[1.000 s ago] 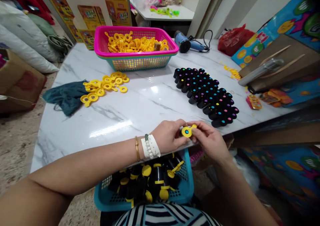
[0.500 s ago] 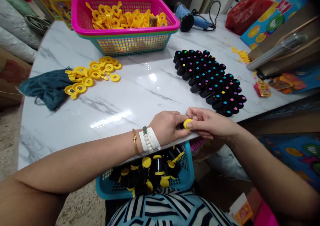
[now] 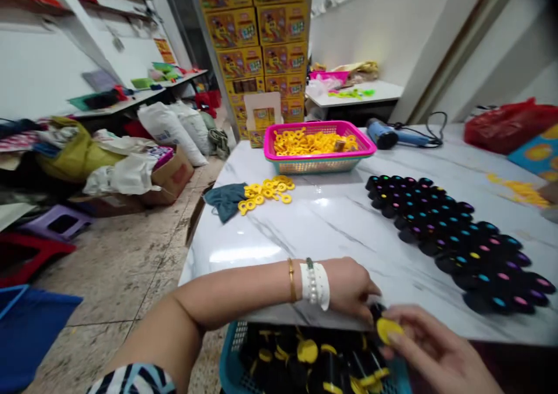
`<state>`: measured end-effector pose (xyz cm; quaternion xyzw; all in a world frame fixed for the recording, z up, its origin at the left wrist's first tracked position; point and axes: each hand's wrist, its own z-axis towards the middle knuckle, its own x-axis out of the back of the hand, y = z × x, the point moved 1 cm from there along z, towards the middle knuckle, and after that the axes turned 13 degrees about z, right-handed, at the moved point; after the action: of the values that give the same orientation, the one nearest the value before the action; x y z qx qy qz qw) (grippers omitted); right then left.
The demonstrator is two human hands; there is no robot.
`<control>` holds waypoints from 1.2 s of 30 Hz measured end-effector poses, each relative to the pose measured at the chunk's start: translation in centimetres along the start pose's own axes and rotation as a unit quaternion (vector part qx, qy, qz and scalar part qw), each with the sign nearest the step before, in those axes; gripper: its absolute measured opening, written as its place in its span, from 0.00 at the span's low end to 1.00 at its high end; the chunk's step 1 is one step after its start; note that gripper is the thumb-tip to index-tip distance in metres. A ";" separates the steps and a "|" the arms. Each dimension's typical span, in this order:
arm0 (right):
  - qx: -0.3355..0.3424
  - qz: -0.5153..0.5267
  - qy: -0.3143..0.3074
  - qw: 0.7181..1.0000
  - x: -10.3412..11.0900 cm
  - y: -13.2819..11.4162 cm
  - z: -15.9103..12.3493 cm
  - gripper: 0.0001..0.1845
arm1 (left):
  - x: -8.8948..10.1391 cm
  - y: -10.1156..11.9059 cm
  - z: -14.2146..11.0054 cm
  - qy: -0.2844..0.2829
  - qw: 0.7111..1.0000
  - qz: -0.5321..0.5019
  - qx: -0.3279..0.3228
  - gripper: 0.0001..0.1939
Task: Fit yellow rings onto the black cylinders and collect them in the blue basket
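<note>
Right hand: the right hand (image 3: 436, 350) sits low at the near edge of the bench, its fingers (image 3: 399, 324) pressed together on a flat, round yellow plastic cap (image 3: 387, 330), which is pinched between them.
Left hand: the left hand (image 3: 351, 289) rests just behind the near edge, with a gold bangle (image 3: 290, 280) and a white beaded wristband (image 3: 314, 285) on its wrist. Its fingers (image 3: 370, 295) curl downward together, their tips at a small black plastic cylinder (image 3: 376, 311); the hand partly hides it, so I cannot tell whether they clamp it.
Task's things: the cap and cylinder sit close together between the hands, near the front edge of the white marble bench (image 3: 314, 237), towards its right.
Below: a teal plastic basket (image 3: 229, 362) under the near edge holds black cylinders with yellow caps (image 3: 307, 351).
Bench: right of centre lie rows of upright black cylinders with coloured dots (image 3: 453, 237). A yellow ring pile (image 3: 265, 192) lies beside a crumpled teal cloth (image 3: 225, 201), and a magenta basket of yellow rings (image 3: 320, 147) stands near the far edge.
</note>
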<state>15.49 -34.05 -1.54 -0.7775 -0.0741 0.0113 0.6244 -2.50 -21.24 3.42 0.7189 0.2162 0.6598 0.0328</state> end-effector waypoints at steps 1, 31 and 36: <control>0.031 -0.029 -0.004 0.999 -0.5 0.8 -0.8 0.13 | 0.2 0.5 -1.6 0.014 1.000 0.007 0.020 0.13; 0.167 -0.391 -0.171 0.889 -12.6 1.5 2.3 0.30 | -16.0 3.7 -22.4 0.234 0.803 0.060 0.544 0.20; 0.286 -0.411 0.095 0.861 -5.4 4.2 -2.6 0.23 | -17.4 3.1 -23.3 0.220 0.730 -0.032 0.646 0.18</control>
<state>10.89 -38.14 -5.40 -0.4615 -0.3204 -0.2996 0.7711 -24.74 -35.78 -8.87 0.3942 0.6143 0.4993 -0.4668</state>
